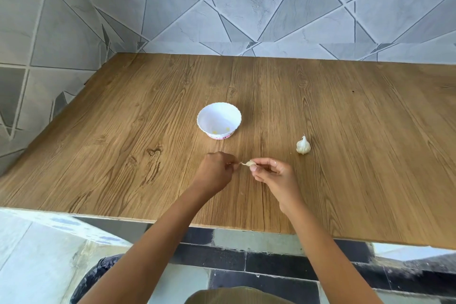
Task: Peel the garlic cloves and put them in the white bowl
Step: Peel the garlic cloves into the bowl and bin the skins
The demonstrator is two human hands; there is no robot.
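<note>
A single garlic clove (250,163) is pinched between the thumb and fingertips of my right hand (272,173), just above the wooden table. My left hand (215,172) sits close to its left, fingers closed on a thin strip of papery skin (241,163) that still hangs from the clove. The white bowl (219,119) with a pink base stands on the table behind my hands; a couple of small pale yellow pieces lie inside it. A garlic bulb (303,145) rests on the table to the right of the bowl.
The wooden table (123,145) meets a grey tiled wall (246,7) at the back and on the left. Its front edge runs just below my forearms, with a tiled floor beneath.
</note>
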